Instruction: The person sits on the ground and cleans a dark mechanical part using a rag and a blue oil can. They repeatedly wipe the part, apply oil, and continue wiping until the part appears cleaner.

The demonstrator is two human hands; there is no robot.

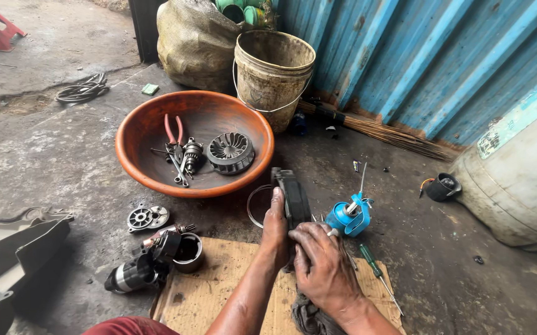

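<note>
While my left hand (pixel 275 226) clamps around the side of a dark belt (pixel 293 198), thumb up along its edge and fingers wrapped behind, my right hand (pixel 321 263) lies curled over its lower end, fingers bent and pressed on it. Whether the right hand grips anything else beneath the palm, I cannot tell. The belt stands nearly upright between both hands, over the far edge of a cardboard sheet (pixel 219 291), and a grey rag (pixel 309 316) hangs under my right wrist.

Just beyond my right fingers sits a blue part (pixel 346 217) with a metal shaft sticking up — close, perhaps touching. To the right of that hand a green screwdriver (pixel 374 270) lies on the cardboard's edge. A thin wire ring (pixel 253 208) rests on the floor just left of the belt.

Ahead of my left hand is an orange basin (pixel 138 133) holding red pliers (pixel 172 133), a small geared shaft (pixel 191 152) and a finned fan wheel (pixel 231 152). Left of my left forearm lie a metal cup (pixel 189 253), a black motor housing (pixel 135 273) and a round plate (pixel 144 217) — all well apart from the hand. Farther ahead stand a dirty bucket (pixel 275 77), a sack (pixel 194 43) and a broom (pixel 374 130) against a blue wall (pixel 436 56). Far right is a large drum (pixel 523 174), with a small black cap (pixel 442 186) beside it.
</note>
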